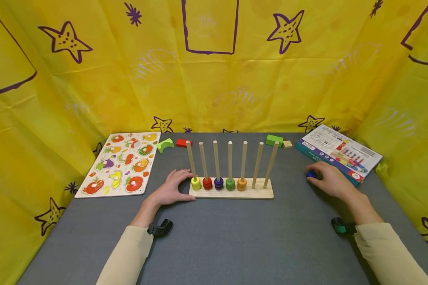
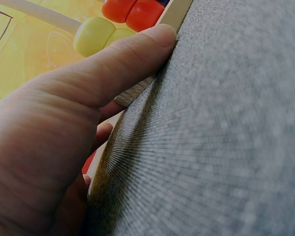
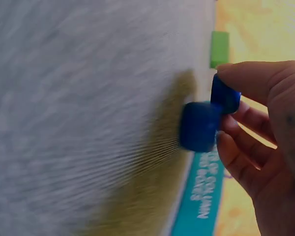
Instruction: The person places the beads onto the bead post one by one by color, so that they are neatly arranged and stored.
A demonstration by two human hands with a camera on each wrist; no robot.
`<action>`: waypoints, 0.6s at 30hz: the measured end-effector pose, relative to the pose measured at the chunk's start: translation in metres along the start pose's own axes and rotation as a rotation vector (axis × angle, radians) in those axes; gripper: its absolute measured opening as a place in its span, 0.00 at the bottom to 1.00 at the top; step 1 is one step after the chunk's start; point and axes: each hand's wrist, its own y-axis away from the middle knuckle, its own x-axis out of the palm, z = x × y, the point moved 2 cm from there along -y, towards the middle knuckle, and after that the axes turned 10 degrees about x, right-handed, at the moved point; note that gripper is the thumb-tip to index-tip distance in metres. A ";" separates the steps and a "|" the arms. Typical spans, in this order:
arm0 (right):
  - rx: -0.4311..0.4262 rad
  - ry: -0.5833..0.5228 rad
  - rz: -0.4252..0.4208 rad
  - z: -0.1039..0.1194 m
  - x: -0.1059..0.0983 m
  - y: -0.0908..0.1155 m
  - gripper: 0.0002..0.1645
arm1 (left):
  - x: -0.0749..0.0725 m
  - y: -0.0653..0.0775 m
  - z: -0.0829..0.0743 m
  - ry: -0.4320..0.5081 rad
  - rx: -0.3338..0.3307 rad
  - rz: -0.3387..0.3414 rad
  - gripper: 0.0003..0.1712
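A wooden peg stand [image 1: 232,194] with upright rods stands in the middle of the table. Yellow [image 1: 196,184], red [image 1: 207,184], dark blue [image 1: 219,184], green [image 1: 230,184] and orange beads [image 1: 241,184] sit low on its rods; the two rightmost rods are bare. My left hand [image 1: 169,190] holds the stand's left end, thumb [image 2: 137,46] along the front edge and fingers behind. Far to the right, my right hand [image 1: 328,180] pinches a blue bead [image 3: 225,95] between thumb and fingertips. A second blue bead [image 3: 200,127] is right beside it in the right wrist view.
A fruit puzzle board [image 1: 121,166] lies at the left. Behind the stand are a green arch block [image 1: 165,145], a red block [image 1: 183,143], a green block [image 1: 274,140] and a small wooden piece [image 1: 287,144]. Beyond my right hand lies a printed box [image 1: 339,152].
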 end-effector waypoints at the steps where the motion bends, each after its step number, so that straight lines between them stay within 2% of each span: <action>1: -0.007 -0.005 -0.014 0.003 -0.002 0.000 0.19 | 0.000 0.000 0.000 0.000 0.003 -0.002 0.44; 9: -0.116 -0.020 -0.120 0.031 -0.014 0.004 0.16 | 0.000 0.001 0.000 -0.009 0.053 -0.041 0.44; 12: -0.130 -0.027 -0.133 0.044 -0.015 0.007 0.15 | 0.001 0.001 0.001 -0.004 0.053 -0.038 0.44; 18: -0.210 -0.046 -0.143 0.072 -0.016 0.012 0.17 | 0.001 0.000 0.000 -0.003 0.027 -0.018 0.43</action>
